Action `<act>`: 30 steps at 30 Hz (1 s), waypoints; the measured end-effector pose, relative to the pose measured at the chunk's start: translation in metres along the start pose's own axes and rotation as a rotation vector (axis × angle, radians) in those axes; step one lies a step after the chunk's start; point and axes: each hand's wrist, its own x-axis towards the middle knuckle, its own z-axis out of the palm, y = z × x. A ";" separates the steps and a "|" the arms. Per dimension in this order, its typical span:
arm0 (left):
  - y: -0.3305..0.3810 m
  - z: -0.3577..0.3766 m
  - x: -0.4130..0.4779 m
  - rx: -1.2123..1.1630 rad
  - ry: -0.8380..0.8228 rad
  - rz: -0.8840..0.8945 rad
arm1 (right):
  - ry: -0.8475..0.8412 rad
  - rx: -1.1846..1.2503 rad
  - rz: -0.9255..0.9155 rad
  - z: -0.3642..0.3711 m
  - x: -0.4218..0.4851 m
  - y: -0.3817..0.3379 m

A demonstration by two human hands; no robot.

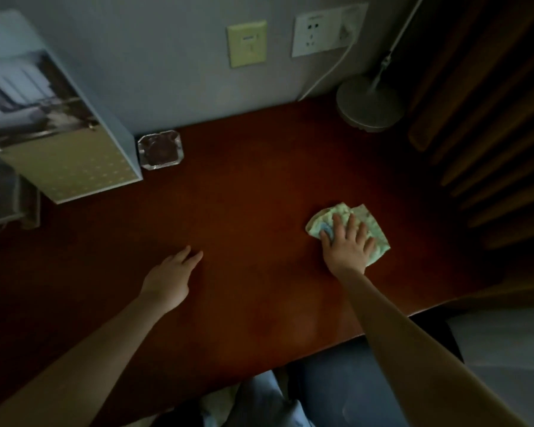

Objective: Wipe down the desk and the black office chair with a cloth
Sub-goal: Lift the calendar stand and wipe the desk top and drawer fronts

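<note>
**Desk wipe under way: hazards at the back edge, chair not sighted**

Your right hand [347, 241] lies flat on the cloth [371, 217], fingers spread and pressing it to the desk [259, 195] towards the right-hand side. Nothing is gripped. Your left hand [170, 278] is held out with straight fingers low over the middle of the desk. Whether it touches the wood cannot be told.

Risks noted:
- The cloth is only pinned by a flat palm. A fast stroke may leave it bunched or sliding out from under you.
- A sweep towards the wall brings you to the lamp base [369, 103] and its white cable [327, 78]. Snagging the cable could drag the lamp.
- The glass ashtray [160, 150] sits near the wall beside the pale box [74, 155]. A careless pass could knock it.

Visibility limits: the light is poor, so dust or wet streaks cannot be judged. The box covers the desk's left rear corner. The lamp's head is cut off. The black office chair cannot be identified with confidence.
</note>
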 end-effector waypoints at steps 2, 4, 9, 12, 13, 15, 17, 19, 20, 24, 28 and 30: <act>-0.004 0.006 -0.012 -0.018 -0.001 0.010 | -0.023 -0.013 -0.042 0.007 -0.011 -0.016; -0.011 0.014 -0.025 -0.051 -0.011 0.015 | -0.053 -0.053 -0.133 0.015 -0.029 -0.032; -0.040 0.046 -0.071 -0.099 0.000 0.016 | -0.101 -0.145 -0.358 0.048 -0.103 -0.059; -0.062 0.072 -0.109 -0.103 0.006 -0.017 | -0.109 -0.154 -0.464 0.070 -0.159 -0.066; -0.070 0.082 -0.125 -0.096 0.003 -0.031 | -0.108 -0.163 -0.483 0.079 -0.181 -0.069; -0.086 0.099 -0.152 -0.093 -0.013 -0.053 | -0.109 -0.160 -0.490 0.095 -0.220 -0.077; -0.102 0.116 -0.176 -0.098 -0.022 -0.075 | -0.132 -0.125 -0.511 0.111 -0.259 -0.096; -0.118 0.129 -0.196 -0.114 -0.025 -0.084 | -0.158 -0.103 -0.543 0.130 -0.294 -0.120; -0.124 0.133 -0.201 -0.122 -0.025 -0.085 | -0.167 -0.100 -0.543 0.136 -0.305 -0.130; -0.135 0.133 -0.214 -0.165 -0.019 -0.087 | -0.160 -0.162 -0.541 0.141 -0.312 -0.140; -0.133 0.136 -0.203 -0.163 0.042 -0.107 | -0.116 -0.252 -0.578 0.127 -0.283 -0.105; -0.130 0.141 -0.200 -0.114 0.051 -0.121 | -0.081 -0.251 -0.509 0.118 -0.269 -0.081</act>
